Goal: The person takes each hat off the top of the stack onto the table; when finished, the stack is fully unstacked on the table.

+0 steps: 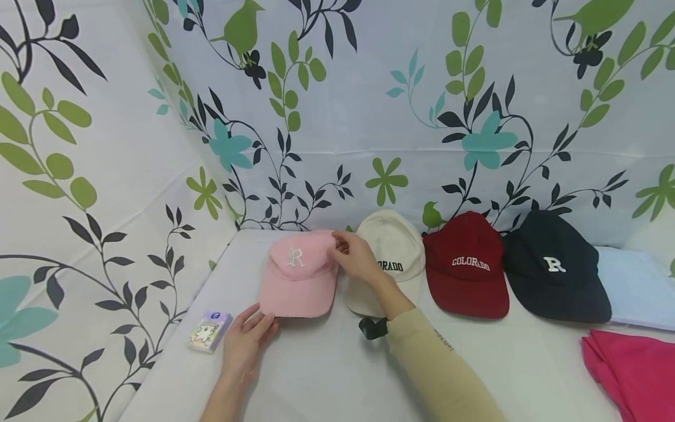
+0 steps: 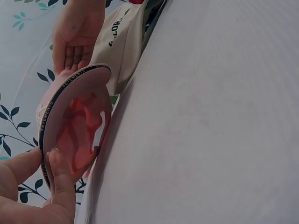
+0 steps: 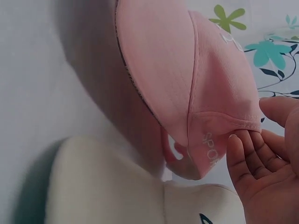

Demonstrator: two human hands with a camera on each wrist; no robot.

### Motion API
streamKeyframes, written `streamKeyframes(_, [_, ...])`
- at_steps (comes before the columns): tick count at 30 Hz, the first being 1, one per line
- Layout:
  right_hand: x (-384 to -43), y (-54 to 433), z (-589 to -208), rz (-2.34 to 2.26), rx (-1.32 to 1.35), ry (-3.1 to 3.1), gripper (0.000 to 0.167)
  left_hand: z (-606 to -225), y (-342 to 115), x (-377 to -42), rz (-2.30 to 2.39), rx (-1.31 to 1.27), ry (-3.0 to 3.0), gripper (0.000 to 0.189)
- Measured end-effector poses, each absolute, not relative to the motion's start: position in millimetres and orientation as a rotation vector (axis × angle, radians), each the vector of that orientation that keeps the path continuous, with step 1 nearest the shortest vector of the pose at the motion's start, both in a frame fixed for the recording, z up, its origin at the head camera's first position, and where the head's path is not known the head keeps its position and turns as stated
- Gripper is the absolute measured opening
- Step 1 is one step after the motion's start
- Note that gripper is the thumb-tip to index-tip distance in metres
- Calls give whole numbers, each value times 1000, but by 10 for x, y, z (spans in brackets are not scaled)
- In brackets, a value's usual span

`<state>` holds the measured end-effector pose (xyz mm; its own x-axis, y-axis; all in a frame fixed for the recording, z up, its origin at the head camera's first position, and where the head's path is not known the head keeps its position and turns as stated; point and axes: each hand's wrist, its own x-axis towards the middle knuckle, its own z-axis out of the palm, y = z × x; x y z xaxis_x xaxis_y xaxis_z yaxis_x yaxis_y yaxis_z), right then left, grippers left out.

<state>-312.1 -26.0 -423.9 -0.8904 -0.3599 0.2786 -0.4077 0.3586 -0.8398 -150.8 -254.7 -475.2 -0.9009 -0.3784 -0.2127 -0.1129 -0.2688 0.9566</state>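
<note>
A pink baseball cap [image 1: 299,293] with a white letter R stands at the left end of a row of caps, brim toward me. My left hand [image 1: 248,340] pinches the brim at its front left corner; in the left wrist view the thumb [image 2: 60,170] lies against the brim's underside. My right hand [image 1: 360,258] pinches the crown's upper right side between thumb and fingers, as the right wrist view shows. The brim's dark lettered trim and the cap's hollow inside show in the left wrist view. Behind my right hand, a cream cap [image 1: 392,234] is partly hidden.
Right of the cream cap stand a dark red cap [image 1: 464,293] and a black cap [image 1: 554,293]. A light blue folded cloth [image 1: 640,287] and a bright pink cloth [image 1: 633,369] lie at the far right. A small tissue pack [image 1: 210,332] lies left of my left hand. Leaf-patterned fabric [image 1: 337,117] hangs behind.
</note>
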Motion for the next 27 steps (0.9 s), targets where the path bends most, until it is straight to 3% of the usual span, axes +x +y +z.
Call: streamKeyframes(27, [-3370, -134, -4067, 1483, 778, -2642, 44, -4771, -2327, -1795, -2290, 606, -1827, 62])
